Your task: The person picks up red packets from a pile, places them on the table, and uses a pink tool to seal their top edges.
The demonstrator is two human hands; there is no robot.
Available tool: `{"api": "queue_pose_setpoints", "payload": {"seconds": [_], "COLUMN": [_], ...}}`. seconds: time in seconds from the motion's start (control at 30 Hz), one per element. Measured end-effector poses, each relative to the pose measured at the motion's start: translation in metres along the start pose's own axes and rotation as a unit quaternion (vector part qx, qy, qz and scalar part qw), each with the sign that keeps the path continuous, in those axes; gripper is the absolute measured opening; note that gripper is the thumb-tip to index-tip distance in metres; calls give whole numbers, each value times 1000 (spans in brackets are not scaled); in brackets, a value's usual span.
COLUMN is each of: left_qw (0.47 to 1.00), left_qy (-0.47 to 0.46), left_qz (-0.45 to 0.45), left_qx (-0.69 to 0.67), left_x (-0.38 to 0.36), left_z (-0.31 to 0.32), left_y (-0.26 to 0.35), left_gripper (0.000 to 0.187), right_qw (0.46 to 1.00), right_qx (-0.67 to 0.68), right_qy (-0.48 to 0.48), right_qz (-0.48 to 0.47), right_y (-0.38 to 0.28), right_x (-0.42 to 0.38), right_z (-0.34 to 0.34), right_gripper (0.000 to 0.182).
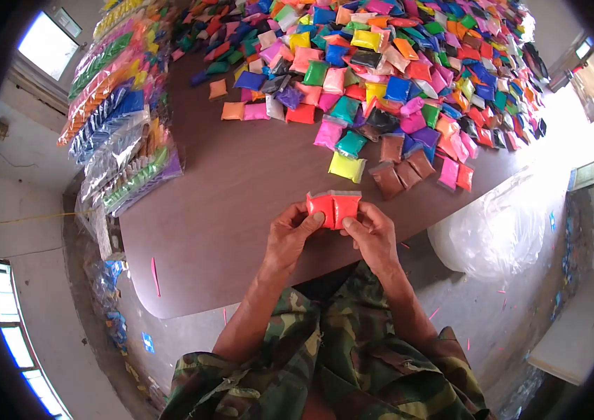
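Note:
Close over the near part of the brown table (220, 231), two small red plastic packets (345, 205) sit side by side, their edges meeting in the middle. My left hand (287, 236) pinches the left packet between thumb and fingers. The right packet is gripped the same way by my right hand (375, 241), thumb pressed on its front. Just beyond the hands lie a yellow packet (347, 166) and several brown packets (386, 180). Most of my fingertips are hidden behind the red packets.
A wide heap of colourful packets (374, 63) covers the far side. Stacked clear bags of packets (118, 126) line the left edge. On the right, a large translucent plastic bag (489, 231) hangs beside the table. A thin pink strip (156, 276) lies near the left corner.

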State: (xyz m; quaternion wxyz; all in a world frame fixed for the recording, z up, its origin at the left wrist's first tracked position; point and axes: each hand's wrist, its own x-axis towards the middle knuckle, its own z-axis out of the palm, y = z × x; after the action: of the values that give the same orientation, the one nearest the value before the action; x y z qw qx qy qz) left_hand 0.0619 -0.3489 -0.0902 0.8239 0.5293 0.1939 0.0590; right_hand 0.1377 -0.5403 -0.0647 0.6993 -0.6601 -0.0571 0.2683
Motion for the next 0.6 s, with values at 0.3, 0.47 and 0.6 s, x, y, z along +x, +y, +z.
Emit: {"api": "queue_pose_setpoints", "payload": {"seconds": [0.3,0.47,0.6], "left_qw": [999,1000,1000], "left_qy": [4,17,10], "left_qz": [17,9,7], "left_qx": [29,20,26], "left_x": [-2,-4,-3], "left_z": [-1,2,-1], "left_y": [-1,1,0], "left_gripper": [29,30,31], "right_qw": [1000,1000,1000], "right_qx": [-20,-6,-17], "right_qy": [-8,-4,-10], "right_qz": [-2,-27,-20], "right_y": [8,16,12], "right_x": [1,2,2], "right_z": [-3,-2,-3], "right_gripper": [37,36,37]}}
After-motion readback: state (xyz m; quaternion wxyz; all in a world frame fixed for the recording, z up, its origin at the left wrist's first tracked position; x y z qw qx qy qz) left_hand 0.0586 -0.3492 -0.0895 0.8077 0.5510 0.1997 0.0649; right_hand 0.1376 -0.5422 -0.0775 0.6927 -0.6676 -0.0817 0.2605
